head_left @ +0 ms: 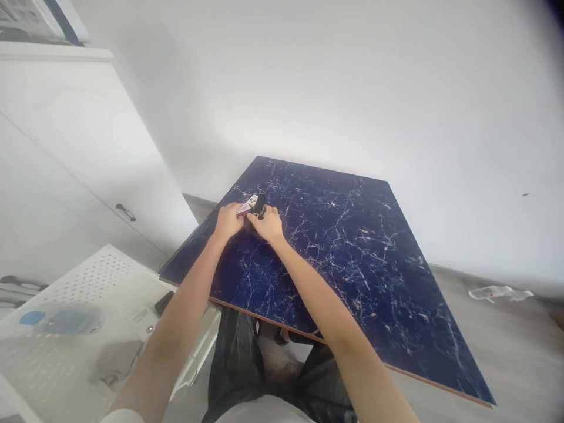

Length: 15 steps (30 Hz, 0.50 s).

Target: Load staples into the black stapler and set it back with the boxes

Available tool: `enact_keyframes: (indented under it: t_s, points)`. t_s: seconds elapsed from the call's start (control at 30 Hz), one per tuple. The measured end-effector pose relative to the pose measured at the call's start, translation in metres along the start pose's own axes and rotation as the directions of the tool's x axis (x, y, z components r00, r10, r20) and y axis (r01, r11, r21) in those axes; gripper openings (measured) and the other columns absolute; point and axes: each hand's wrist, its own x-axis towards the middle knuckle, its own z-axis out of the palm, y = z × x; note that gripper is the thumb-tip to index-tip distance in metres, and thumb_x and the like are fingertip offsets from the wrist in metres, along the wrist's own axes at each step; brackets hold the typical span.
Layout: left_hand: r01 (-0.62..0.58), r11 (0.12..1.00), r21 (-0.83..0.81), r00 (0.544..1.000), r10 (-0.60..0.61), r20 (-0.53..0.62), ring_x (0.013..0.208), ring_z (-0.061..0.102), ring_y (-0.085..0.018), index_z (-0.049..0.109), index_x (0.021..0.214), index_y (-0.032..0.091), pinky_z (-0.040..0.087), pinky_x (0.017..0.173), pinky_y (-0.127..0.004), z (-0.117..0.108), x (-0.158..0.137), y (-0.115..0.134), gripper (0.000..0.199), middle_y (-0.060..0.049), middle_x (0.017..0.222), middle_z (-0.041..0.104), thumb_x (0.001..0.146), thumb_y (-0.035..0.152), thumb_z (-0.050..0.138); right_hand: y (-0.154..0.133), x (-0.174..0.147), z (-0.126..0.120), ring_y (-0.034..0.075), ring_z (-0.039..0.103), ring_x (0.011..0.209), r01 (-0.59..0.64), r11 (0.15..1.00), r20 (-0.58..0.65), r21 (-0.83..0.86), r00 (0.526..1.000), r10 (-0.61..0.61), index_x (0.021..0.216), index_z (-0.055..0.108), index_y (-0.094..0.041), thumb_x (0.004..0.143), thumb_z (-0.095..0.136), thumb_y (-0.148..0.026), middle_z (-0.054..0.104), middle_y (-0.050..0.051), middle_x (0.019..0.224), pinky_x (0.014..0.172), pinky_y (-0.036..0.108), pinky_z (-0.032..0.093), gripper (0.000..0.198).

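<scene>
Both hands meet above the left part of a dark blue marble-patterned tabletop (339,252). My left hand (228,222) is closed on the near left end of a small white and red box (247,207). Against the box's right side is a small black object (259,204), too small to name exactly. My right hand (269,224) grips this black object, with thumb and fingers bent around its near end. The fingertips are partly hidden by the two things.
To the left stand a white cabinet (83,135) with dark handles and a white perforated surface (101,276) bearing a clear bottle with a blue cap (32,318). A white wall (352,88) rises behind the table. A crumpled clear plastic item (500,292) lies on the floor at right.
</scene>
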Motion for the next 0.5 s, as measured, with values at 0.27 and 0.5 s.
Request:
enact_keyframes:
  t_s: [0.27, 0.5]
  points:
    - [0.195, 0.962, -0.193, 0.968, -0.220, -0.119, 0.105, 0.070, -0.025, 0.070, 0.120, 0.021, 0.052, 0.097, -0.036, 0.011, -0.003, -0.008, 0.032, -0.007, 0.117, 0.075, 0.089, 0.028, 0.064, -0.009, 0.000, -0.002, 0.030, 0.072, 0.101, -0.080, 0.996, 0.011, -0.032, 0.997, 0.080, 0.110, 0.064, -0.020, 0.083, 0.068, -0.041, 0.075, 0.010, 0.106, 0.094, 0.040, 0.055, 0.035]
    - [0.206, 0.978, 0.046, 0.978, -0.203, -0.050, 0.104, 0.068, -0.031, 0.074, 0.099, 0.018, 0.044, 0.103, -0.045, 0.005, -0.001, -0.016, 0.025, -0.013, 0.100, 0.076, 0.096, 0.031, 0.053, -0.006, 0.013, -0.027, 0.028, 0.073, 0.103, -0.166, 0.986, 0.057, 0.027, 0.985, 0.164, 0.110, 0.068, -0.020, 0.083, 0.065, -0.046, 0.077, 0.009, 0.108, 0.092, 0.036, 0.055, 0.038]
